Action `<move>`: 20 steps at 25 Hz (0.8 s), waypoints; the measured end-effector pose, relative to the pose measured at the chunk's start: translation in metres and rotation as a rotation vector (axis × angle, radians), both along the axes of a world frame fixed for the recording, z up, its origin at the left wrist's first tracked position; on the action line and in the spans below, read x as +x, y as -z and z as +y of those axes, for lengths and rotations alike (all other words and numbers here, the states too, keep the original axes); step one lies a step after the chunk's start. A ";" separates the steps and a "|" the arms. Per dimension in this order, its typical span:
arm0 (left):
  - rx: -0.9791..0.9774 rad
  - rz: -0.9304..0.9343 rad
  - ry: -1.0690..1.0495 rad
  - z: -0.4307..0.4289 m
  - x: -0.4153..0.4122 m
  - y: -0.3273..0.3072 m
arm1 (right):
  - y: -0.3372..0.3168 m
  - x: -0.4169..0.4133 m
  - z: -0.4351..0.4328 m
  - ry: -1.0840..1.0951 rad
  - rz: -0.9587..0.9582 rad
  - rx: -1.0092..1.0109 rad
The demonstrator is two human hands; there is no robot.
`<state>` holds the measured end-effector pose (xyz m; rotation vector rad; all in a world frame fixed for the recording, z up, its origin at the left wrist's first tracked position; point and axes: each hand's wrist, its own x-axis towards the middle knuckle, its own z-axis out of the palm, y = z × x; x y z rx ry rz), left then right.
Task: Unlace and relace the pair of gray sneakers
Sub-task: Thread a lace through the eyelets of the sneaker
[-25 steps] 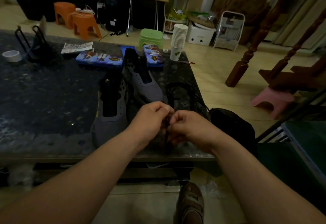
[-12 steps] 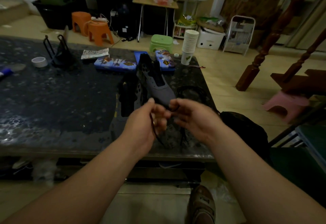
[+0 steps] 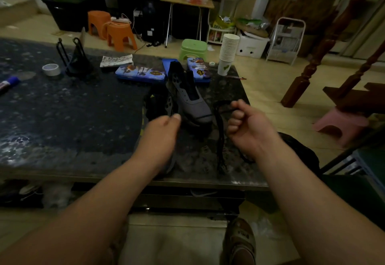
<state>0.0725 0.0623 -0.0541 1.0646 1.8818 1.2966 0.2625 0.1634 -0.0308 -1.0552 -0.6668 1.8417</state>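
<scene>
Sneaker lace (image 3: 220,139), black, is the item in hand. The right hand (image 3: 248,126) is clenched round its upper part, fingers curled tight. The lace hangs slack from that fist, and its tail lies on the table (image 3: 62,118) near the front edge.

The left hand (image 3: 160,128) has its fingers drawn in with the thumb meeting a fingertip. Its back faces the camera, so I cannot tell whether it pinches anything; no lace shows at it.

Change noted: half a second ago both hands were close together in front of the shoes, working one strand between them. They now stand well apart. The right has kept the lace, and the left has gone forward over the near sneaker (image 3: 169,105).

Judgement: the lace looks free of both shoes, so unlacing of at least one is likely finished. Threading is probably the step about to open, and the left hand seems placed to steady the shoe.

Position of the shoes:
- The near sneaker lies directly under and just beyond the left hand, largely covered by it.
- The far sneaker (image 3: 193,106) lies between the two hands and further back, toe toward the person. Its throat gapes with no lace across it.
- Both rest on the table.
</scene>
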 end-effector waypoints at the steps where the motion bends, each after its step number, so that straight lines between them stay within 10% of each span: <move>1: 0.030 -0.107 -0.097 -0.001 -0.015 -0.002 | -0.004 0.012 0.009 0.061 0.012 -0.019; 7: 0.073 -0.379 0.053 0.003 0.010 -0.005 | 0.003 -0.010 -0.024 -0.128 -0.403 0.170; 11: 0.020 -0.580 0.309 0.001 0.036 -0.004 | 0.009 -0.047 -0.056 -0.317 -0.225 0.171; 13: 0.035 -0.339 0.341 0.000 0.029 0.000 | 0.007 -0.042 -0.054 -0.308 -0.129 0.082; 16: 0.048 -0.169 0.166 0.004 0.010 0.004 | -0.002 -0.023 -0.037 -0.195 -0.034 0.006; 20: 0.141 -0.675 -0.186 0.010 -0.032 -0.007 | -0.018 0.018 -0.005 0.118 0.087 -0.042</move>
